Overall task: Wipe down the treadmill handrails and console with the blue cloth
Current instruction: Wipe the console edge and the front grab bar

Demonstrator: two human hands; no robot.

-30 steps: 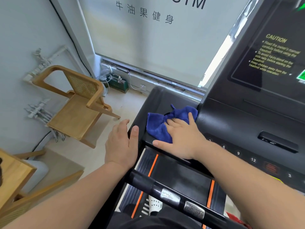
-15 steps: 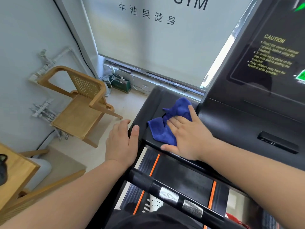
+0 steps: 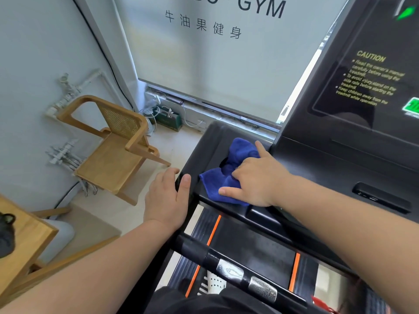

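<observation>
The blue cloth [image 3: 229, 172] lies bunched in the left tray of the black treadmill console [image 3: 340, 159], over a round cup recess. My right hand [image 3: 256, 177] presses down on it, fingers curled into the fabric with the index finger stretched toward the console's upright panel. My left hand [image 3: 167, 198] rests flat on the console's left outer edge, fingers together, thumb on the top rim. A black handrail [image 3: 229, 266] with two metal sensor plates crosses below my arms. The screen [image 3: 367, 87] shows a yellow caution text.
A wooden chair [image 3: 113, 146] stands on the floor to the left, near wall pipes. A wooden table corner [image 3: 20, 234] shows at the lower left. A frosted window with gym lettering [image 3: 226, 53] is ahead. The treadmill belt [image 3: 254, 245] with orange stripes lies below.
My right hand has pushed the cloth farther from me, deeper into the left tray, and its fingers have curled into the fabric. My left hand has stayed on the console edge.
</observation>
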